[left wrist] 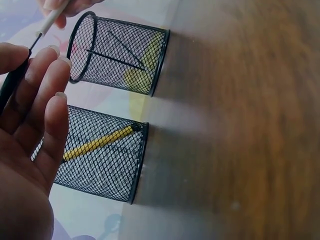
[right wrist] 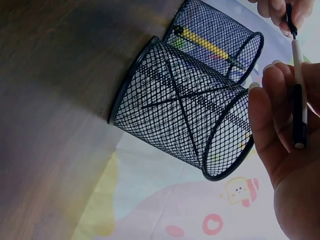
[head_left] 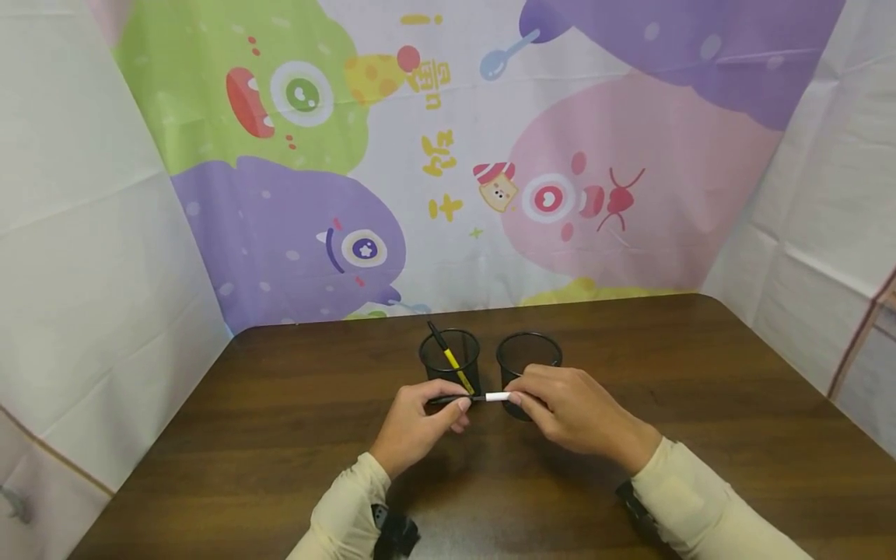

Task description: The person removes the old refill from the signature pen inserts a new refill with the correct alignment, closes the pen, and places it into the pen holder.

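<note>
You face a dk brn wood table (head_left: 280,435) w/ rounded far corners; beyond it, a pastel cartoon-monster backdrop (head_left: 455,264); white sheets (head_left: 91,155) L & R.

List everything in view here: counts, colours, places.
Table: 1, dark brown, under the holders
Left mesh pen holder: 1, black, on the table
Right mesh pen holder: 1, black, beside it
Slanted pen: 1, yellow and black, in left holder
Thin rods: apparently 2, dark, in right holder
Held pen: 1, white and black, in front of the holders
Cartoon backdrop: 1, multicoloured, behind table
Side sheets: 2, whitish, left and right
Wrist devices: 2, black, wrists
Sleeves: 2, cream, forearms
Left hand: 1, pinching the held pen's black part
Right hand: 1, pinching its white barrel
</note>
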Motion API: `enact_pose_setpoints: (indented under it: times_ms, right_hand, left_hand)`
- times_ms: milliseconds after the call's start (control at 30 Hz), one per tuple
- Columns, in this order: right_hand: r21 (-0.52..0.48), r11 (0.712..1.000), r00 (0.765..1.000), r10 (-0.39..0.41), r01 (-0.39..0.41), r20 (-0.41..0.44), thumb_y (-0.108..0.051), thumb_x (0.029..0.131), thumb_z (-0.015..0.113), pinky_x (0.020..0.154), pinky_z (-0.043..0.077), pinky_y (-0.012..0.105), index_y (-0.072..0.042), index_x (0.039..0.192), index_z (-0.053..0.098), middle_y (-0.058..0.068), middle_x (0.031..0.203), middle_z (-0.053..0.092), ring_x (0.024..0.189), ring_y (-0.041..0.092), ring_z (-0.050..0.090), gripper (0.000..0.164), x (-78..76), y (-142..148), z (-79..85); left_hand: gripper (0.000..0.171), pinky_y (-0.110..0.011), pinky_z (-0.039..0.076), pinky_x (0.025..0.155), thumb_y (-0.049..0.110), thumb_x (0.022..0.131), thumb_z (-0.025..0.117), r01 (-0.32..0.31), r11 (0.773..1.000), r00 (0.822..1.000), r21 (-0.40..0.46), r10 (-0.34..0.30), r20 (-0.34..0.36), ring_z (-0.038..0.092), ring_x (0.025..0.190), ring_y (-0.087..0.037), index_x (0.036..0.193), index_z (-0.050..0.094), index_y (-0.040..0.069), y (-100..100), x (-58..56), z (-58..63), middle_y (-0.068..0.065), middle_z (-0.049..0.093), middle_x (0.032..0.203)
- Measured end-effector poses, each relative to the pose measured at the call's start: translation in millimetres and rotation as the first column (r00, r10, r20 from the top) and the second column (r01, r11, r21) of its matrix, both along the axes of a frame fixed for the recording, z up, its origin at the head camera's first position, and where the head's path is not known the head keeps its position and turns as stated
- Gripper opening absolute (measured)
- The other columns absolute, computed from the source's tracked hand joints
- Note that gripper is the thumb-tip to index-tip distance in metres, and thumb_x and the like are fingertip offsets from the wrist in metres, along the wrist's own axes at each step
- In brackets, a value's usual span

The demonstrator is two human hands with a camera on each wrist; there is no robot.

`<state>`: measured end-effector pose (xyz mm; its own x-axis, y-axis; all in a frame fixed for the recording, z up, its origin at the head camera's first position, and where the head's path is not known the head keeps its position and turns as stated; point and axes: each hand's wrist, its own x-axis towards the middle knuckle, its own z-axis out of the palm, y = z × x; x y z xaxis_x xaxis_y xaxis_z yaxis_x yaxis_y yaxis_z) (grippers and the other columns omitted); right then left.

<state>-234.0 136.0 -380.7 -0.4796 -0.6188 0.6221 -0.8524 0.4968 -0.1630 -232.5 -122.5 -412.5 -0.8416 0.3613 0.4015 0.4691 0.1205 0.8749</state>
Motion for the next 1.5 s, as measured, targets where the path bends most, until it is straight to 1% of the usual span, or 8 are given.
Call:
enact_pose_setpoints:
  times_ms: [100,167,400,633,867,1200,1367,1500]
  right_hand:
    - [0.005,1.0,1.0,-0.007,0.007,0.007,-0.014,0.096,0.068,0.052,0.038,0.017,-0.014,0.097,0.074,-0.017,0.077,0.048,0.059,-0.002,0.04,0.006,-0.4,0.4,0.2]
    - [0.009,1.0,1.0,-0.01,0.01,0.008,-0.014,0.096,0.068,0.053,0.039,0.017,-0.014,0.097,0.074,-0.016,0.077,0.048,0.059,-0.002,0.041,0.006,-0.5,0.6,0.3]
    - [0.011,1.0,1.0,-0.02,0.019,0.018,-0.015,0.096,0.069,0.053,0.039,0.018,-0.014,0.096,0.073,-0.017,0.077,0.047,0.059,-0.002,0.041,0.005,-0.2,1.0,0.5]
    - [0.021,0.999,0.999,-0.025,0.024,0.022,-0.016,0.096,0.068,0.054,0.04,0.018,-0.014,0.095,0.073,-0.016,0.078,0.048,0.06,-0.002,0.042,0.005,-1.0,0.8,-0.3]
    - [0.02,0.999,0.999,-0.038,0.038,0.025,-0.016,0.096,0.069,0.054,0.04,0.018,-0.016,0.095,0.073,-0.017,0.076,0.047,0.059,-0.002,0.041,0.004,-0.5,2.1,-0.6]
    - [0.023,0.999,0.999,-0.035,0.034,0.026,-0.017,0.096,0.068,0.055,0.041,0.019,-0.016,0.095,0.073,-0.017,0.077,0.048,0.06,-0.001,0.042,0.005,-2.4,0.8,0.5]
    - [0.03,0.999,0.999,-0.042,0.041,0.03,-0.017,0.096,0.068,0.055,0.041,0.02,-0.016,0.095,0.073,-0.017,0.077,0.049,0.061,-0.001,0.042,0.005,-2.1,1.5,1.5]
    - [0.028,0.998,0.998,-0.049,0.048,0.033,-0.017,0.096,0.068,0.055,0.041,0.02,-0.017,0.095,0.073,-0.017,0.078,0.049,0.061,-0.001,0.042,0.005,-1.7,2.7,1.0]
  left_hand:
    - [0.015,-0.036,0.061,0.067,0.01,0.096,0.07,-0.003,1.0,1.0,-0.011,0.003,0.007,0.072,0.073,-0.03,0.103,0.071,-0.003,-0.3,-0.5,0.4,-0.01,0.073,0.083]
    - [0.016,-0.037,0.061,0.068,0.01,0.095,0.07,-0.005,1.0,1.0,-0.013,0.005,0.014,0.072,0.073,-0.03,0.103,0.071,-0.004,-0.3,-0.7,0.3,-0.01,0.073,0.083]
    - [0.014,-0.037,0.061,0.068,0.009,0.095,0.07,-0.009,1.0,1.0,-0.005,0.009,0.02,0.072,0.072,-0.029,0.103,0.071,-0.003,0.0,-1.2,-0.1,-0.021,0.072,0.085]
    - [0.014,-0.037,0.061,0.068,0.008,0.095,0.069,0.0,1.0,1.0,0.015,0.0,0.019,0.071,0.074,-0.04,0.102,0.07,-0.004,-0.6,-1.5,-2.1,-0.026,0.07,0.086]
    - [0.013,-0.037,0.061,0.068,0.007,0.095,0.069,-0.003,1.0,1.0,0.014,0.003,0.021,0.072,0.072,-0.027,0.101,0.071,-0.003,-2.1,-1.4,-0.9,-0.026,0.07,0.086]
    - [0.016,-0.038,0.061,0.069,0.008,0.096,0.069,0.002,0.999,1.0,0.039,-0.002,0.004,0.071,0.073,-0.036,0.103,0.069,-0.006,-6.7,-2.1,-1.2,-0.028,0.069,0.086]
    - [0.014,-0.039,0.061,0.068,0.008,0.096,0.068,0.0,0.999,1.0,0.049,0.0,0.007,0.07,0.074,-0.044,0.102,0.069,-0.005,-7.5,-3.5,-1.8,-0.029,0.069,0.086]
    - [0.013,-0.039,0.061,0.068,0.008,0.096,0.068,-0.002,0.999,1.0,0.051,0.002,0.005,0.069,0.074,-0.045,0.101,0.07,-0.004,-7.8,-4.7,-2.4,-0.028,0.069,0.086]
